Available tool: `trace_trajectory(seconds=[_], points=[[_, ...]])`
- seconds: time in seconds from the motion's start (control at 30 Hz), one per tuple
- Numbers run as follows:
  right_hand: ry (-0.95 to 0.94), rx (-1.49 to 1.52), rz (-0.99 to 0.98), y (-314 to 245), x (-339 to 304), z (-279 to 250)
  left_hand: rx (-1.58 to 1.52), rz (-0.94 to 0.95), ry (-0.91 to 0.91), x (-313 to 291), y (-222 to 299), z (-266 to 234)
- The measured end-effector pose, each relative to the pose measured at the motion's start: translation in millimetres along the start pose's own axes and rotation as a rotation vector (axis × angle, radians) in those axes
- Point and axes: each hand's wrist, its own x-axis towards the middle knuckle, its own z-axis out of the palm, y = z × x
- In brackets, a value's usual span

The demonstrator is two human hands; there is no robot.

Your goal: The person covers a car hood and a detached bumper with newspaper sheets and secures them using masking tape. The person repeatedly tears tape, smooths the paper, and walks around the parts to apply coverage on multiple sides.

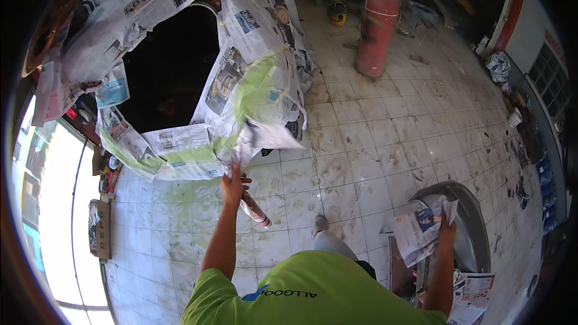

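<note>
My left hand [232, 186] is closed around a rolled newspaper [255, 210], its lower end sticking out below the fingers. Above that hand, a pale, partly blurred end of paper [274, 136] flares out beside the covered vehicle. Off to the right, my right hand [447, 232] grips a crumpled newspaper sheet [414, 232] in front of a curved grey car panel [472, 210]. Newspaper masking [180, 138] with green overspray covers the vehicle body around a large dark opening [171, 66].
A red and white pillar [378, 30] rises from the tiled floor [337, 168]. Behind it sits a yellow and black canister [338, 14]. More newspaper [472, 295] lies at lower right. A cardboard box [100, 229] stands left; blue bottles [546, 183] line the right wall.
</note>
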Motion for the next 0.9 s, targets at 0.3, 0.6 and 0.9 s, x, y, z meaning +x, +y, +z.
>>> trace_trajectory(seconds=[0.3, 0.6, 0.9], points=[[-0.364, 0.723, 0.08, -3, 260, 224, -0.212, -0.138, 0.247, 75, 8, -9], [-0.983, 0.894, 0.263, -162, 244, 582, -0.436, 0.15, 0.761, 145, 3, -36], [-0.38, 0.322, -1.109, -448, 185, 777, 0.385, 0.321, 0.77, 440, 65, -98]])
